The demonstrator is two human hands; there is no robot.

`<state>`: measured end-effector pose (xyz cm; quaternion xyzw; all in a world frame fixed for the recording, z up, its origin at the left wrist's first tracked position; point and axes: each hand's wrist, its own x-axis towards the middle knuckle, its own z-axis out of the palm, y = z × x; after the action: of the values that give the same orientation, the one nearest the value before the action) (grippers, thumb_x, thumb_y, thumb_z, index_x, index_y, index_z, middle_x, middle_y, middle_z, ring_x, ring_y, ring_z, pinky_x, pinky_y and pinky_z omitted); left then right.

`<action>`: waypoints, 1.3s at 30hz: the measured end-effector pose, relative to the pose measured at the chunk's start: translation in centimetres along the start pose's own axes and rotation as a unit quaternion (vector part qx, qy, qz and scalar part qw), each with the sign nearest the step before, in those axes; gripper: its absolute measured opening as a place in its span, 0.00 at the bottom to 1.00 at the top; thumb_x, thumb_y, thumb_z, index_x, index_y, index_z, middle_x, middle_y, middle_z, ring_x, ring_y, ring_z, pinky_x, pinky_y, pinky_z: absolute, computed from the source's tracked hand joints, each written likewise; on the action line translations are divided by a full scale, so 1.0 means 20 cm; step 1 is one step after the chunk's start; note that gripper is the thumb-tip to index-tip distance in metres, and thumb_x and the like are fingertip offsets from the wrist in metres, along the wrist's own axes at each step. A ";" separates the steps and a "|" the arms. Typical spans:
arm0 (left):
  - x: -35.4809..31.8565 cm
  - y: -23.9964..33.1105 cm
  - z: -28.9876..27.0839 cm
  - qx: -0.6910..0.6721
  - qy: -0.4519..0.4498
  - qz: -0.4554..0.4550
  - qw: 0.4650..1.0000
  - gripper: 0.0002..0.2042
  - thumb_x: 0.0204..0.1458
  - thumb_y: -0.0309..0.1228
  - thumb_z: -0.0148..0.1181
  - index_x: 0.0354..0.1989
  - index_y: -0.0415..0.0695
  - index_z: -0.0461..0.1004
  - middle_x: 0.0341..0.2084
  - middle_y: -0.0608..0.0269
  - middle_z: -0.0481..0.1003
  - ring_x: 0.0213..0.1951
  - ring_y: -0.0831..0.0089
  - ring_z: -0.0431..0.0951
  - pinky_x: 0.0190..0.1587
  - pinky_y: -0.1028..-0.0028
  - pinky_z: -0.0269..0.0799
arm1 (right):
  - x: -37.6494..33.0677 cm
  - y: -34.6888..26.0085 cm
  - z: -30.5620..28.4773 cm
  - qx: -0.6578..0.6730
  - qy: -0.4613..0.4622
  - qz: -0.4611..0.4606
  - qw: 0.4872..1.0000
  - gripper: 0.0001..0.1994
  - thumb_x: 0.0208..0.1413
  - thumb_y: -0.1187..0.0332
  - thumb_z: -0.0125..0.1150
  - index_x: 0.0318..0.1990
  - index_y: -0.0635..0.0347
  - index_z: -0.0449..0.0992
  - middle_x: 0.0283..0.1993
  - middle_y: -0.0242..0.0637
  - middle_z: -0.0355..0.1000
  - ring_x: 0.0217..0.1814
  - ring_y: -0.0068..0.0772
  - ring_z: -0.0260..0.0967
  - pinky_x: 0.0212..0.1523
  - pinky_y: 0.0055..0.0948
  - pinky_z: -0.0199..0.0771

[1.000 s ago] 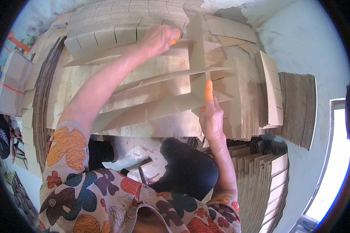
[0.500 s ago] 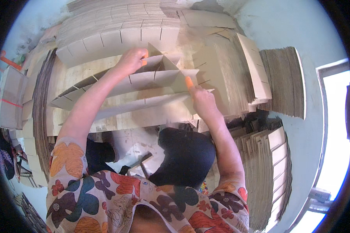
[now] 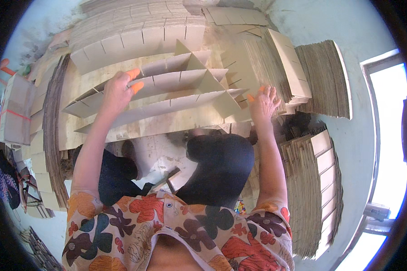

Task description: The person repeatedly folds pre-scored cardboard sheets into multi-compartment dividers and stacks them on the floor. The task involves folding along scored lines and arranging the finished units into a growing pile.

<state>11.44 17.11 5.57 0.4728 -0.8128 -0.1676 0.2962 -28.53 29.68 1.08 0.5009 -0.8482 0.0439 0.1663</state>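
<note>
Three long slotted cardboard strips stand on edge, roughly side by side: a far strip, a middle strip and a near strip. A shorter cardboard cross strip runs slantwise through their right ends. My left hand is at the left part of the middle strip, its orange-covered thumb and finger apart; whether they touch the cardboard I cannot tell. Beyond the strips' right ends, my right hand is open with fingers spread, beside a stack of flat slotted pieces, holding nothing. Orange covers show on it too.
A long stack of slotted strips lies along the far side of the wooden table. More cardboard stacks stand at the right, with another stack lower down. At the left are upright cardboard sheets and a white box.
My right hand has let go of the cross strip and moved right. My left hand has moved left and nearer, away from the cross strip, which now sits lower across the long strips.
</note>
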 end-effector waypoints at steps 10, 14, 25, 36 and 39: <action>-0.24 -0.04 0.00 0.017 0.036 0.034 0.999 0.17 0.42 0.28 0.66 0.42 0.39 0.75 0.33 0.53 0.75 0.36 0.57 0.76 0.37 0.66 0.72 | -0.05 -0.10 -0.01 -0.039 0.019 -0.081 0.996 0.25 0.48 0.61 0.60 0.52 0.65 0.66 0.58 0.46 0.59 0.65 0.48 0.51 0.57 0.62 0.50; -0.26 0.03 -0.01 0.025 -0.005 0.035 0.999 0.16 0.42 0.29 0.65 0.41 0.39 0.75 0.35 0.52 0.76 0.36 0.57 0.76 0.37 0.66 0.72 | 0.00 -0.07 0.02 0.062 -0.035 0.005 0.997 0.20 0.49 0.64 0.60 0.47 0.64 0.68 0.53 0.47 0.64 0.49 0.51 0.65 0.47 0.52 0.63; -0.30 -0.05 0.09 -0.037 0.000 0.102 0.994 0.15 0.42 0.33 0.67 0.38 0.39 0.76 0.29 0.51 0.77 0.28 0.59 0.78 0.31 0.67 0.73 | 0.20 0.14 -0.20 0.146 0.129 -0.040 0.980 0.20 0.44 0.66 0.67 0.44 0.62 0.70 0.35 0.50 0.73 0.37 0.50 0.72 0.38 0.40 0.71; -0.31 -0.04 0.10 -0.046 -0.005 0.101 0.994 0.13 0.42 0.31 0.65 0.36 0.39 0.76 0.30 0.52 0.77 0.30 0.56 0.77 0.31 0.65 0.73 | 0.35 0.04 -0.56 0.477 -0.094 0.044 0.873 0.25 0.43 0.60 0.70 0.43 0.73 0.72 0.33 0.42 0.75 0.31 0.28 0.71 0.32 0.28 0.71; -0.31 -0.06 0.10 -0.011 -0.009 0.117 0.993 0.13 0.42 0.30 0.66 0.37 0.40 0.76 0.27 0.52 0.76 0.29 0.57 0.77 0.30 0.64 0.73 | 0.27 -0.05 -0.48 0.492 -0.128 0.048 0.860 0.21 0.46 0.62 0.68 0.40 0.71 0.72 0.29 0.39 0.73 0.28 0.25 0.69 0.29 0.26 0.71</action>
<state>13.22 21.90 1.36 0.3693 -0.8634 -0.1451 0.3116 -27.72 26.93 11.89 0.4770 -0.7531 0.3993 -0.2142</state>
